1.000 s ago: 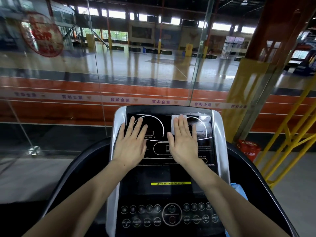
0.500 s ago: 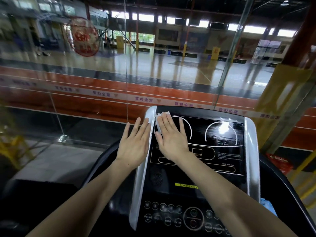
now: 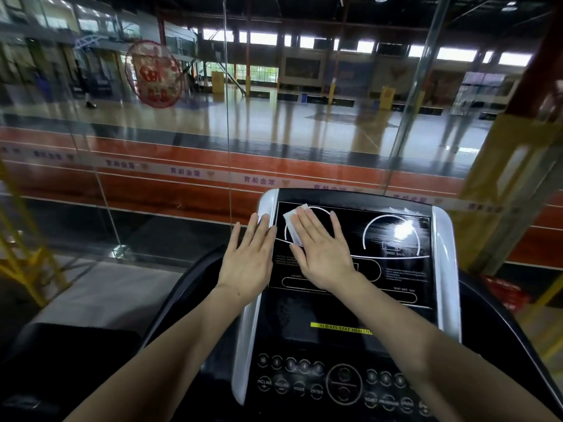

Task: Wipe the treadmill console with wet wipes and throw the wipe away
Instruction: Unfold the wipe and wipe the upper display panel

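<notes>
Wipe (image 3: 295,226) pinned flat under right hand (image 3: 321,254) on upper-left part of console (image 3: 350,300) screen, white edge peeking out past fingertips; likely pressed for full contact while rubbing. Fingers straight, palm down. Left hand (image 3: 248,258) alongside, spread flat on silver side rail (image 3: 253,315), holding nothing, probably bracing.

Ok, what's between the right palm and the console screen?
The white wet wipe, pressed flat under the right hand against the console screen in the head view.
</notes>
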The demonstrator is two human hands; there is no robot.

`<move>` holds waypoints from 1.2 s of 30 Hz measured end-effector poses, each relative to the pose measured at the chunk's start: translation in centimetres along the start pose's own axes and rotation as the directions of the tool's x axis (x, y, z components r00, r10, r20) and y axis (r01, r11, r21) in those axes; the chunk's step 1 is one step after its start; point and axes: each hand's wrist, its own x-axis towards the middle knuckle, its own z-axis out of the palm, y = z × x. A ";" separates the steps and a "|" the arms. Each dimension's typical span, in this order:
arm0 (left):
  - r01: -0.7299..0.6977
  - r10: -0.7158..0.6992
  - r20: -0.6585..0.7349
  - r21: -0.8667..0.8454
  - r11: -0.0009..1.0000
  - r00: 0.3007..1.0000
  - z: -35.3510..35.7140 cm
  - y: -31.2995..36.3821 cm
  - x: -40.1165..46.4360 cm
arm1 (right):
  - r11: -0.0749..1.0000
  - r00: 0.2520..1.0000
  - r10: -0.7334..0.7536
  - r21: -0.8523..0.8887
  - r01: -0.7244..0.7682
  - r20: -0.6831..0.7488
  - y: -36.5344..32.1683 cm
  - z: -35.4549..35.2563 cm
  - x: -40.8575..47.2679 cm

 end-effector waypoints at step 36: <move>-0.183 0.179 -0.044 -0.099 0.978 0.983 0.1 9.4 3.0 | 0.842 0.841 0.538 0.013 -0.539 0.063 9.2 -0.9 -10.5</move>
